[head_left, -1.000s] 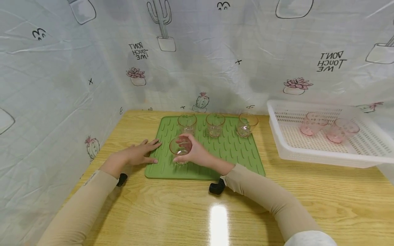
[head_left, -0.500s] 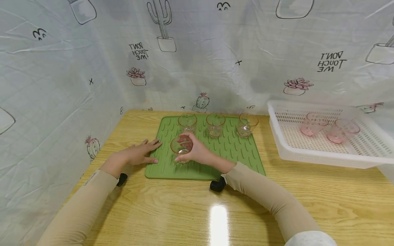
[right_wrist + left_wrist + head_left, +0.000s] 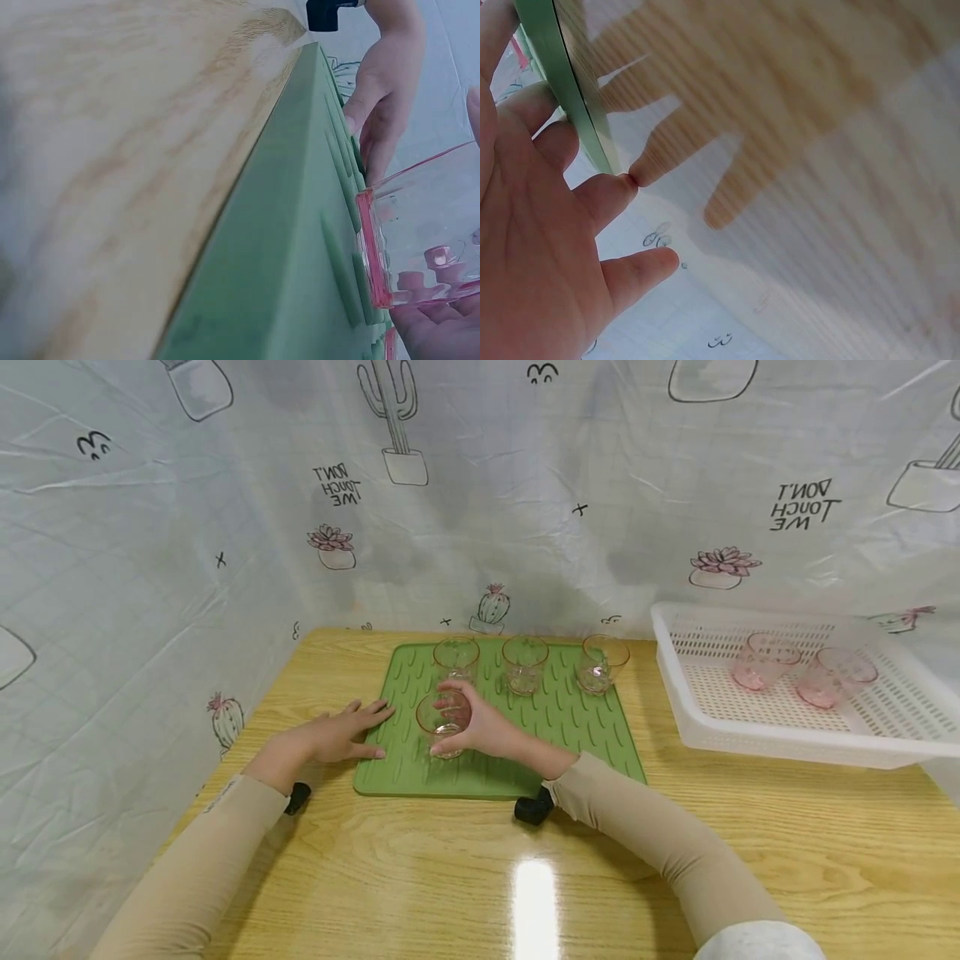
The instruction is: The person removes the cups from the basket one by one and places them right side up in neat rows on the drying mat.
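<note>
A clear glass cup (image 3: 442,723) with a pink rim stands on the front left of the green ribbed mat (image 3: 570,727). My right hand (image 3: 480,727) curls round it from the right side; in the right wrist view the cup (image 3: 431,232) rests on the mat (image 3: 292,247). With straight fingers my left hand (image 3: 341,733) lies flat on the table, fingertips on the mat's left edge (image 3: 570,97). Three more clear cups (image 3: 525,664) line the mat's back row.
A white perforated basket (image 3: 720,731) at the right holds two pink cups (image 3: 765,662). A cactus-print sheet (image 3: 187,543) walls in the back and left. Bare wooden table (image 3: 525,877) lies in front of the mat.
The right hand and its cup have shifted slightly back and right on the mat. The left hand has not moved.
</note>
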`<state>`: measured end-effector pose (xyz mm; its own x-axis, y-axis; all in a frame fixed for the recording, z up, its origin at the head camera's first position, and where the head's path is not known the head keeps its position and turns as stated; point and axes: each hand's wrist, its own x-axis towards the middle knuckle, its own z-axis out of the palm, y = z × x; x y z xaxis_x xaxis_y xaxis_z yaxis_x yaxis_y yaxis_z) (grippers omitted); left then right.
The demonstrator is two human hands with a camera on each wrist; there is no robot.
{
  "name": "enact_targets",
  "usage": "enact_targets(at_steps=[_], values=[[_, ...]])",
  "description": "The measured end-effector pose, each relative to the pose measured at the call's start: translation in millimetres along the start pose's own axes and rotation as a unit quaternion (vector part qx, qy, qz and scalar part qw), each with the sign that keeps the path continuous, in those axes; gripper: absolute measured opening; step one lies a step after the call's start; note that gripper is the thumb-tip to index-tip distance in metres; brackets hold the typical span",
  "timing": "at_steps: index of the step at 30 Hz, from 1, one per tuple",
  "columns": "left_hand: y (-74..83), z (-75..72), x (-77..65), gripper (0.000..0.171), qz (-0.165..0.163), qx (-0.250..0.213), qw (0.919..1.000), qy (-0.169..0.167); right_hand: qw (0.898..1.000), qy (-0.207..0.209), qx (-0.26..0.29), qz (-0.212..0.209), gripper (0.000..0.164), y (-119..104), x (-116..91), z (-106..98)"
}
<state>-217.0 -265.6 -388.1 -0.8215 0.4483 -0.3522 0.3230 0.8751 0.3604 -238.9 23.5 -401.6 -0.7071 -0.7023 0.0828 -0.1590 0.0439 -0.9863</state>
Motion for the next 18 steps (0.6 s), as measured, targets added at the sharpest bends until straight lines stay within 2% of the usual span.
enact_targets(at_steps=[18], values=[[0.1,0.4,-1.1,0.088,0.005,-0.002,1.0,0.005,1.0,-0.008,-0.018,-0.01,0.099,-1.4,-2.0,-3.3]])
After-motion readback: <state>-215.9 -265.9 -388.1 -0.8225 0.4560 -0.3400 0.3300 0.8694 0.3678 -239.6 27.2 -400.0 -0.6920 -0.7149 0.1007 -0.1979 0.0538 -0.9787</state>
